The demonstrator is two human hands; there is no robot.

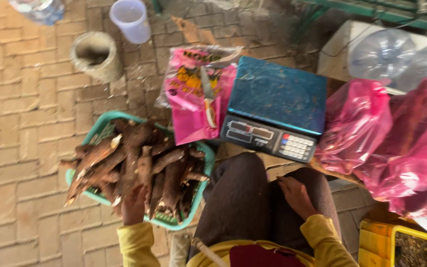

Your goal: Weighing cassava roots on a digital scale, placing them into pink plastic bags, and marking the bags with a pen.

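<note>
A green plastic basket (100,126) on the brick ground holds several brown cassava roots (139,165). My left hand (134,203), in a yellow sleeve, reaches into the near side of the basket and rests on the roots; whether it grips one I cannot tell. My right hand (296,196) lies flat on my right knee, holding nothing. A blue weighing scale (275,96) with a keypad stands beyond my knees. To its left a knife (207,96) lies on a pink plastic bag (191,99).
Pink bags (396,138) bulge at the right, with large clear water bottles (386,52) behind them. A yellow crate (396,244) sits at the bottom right. A round concrete ring (95,57) and a white plastic cup (130,20) stand on the paving at the upper left.
</note>
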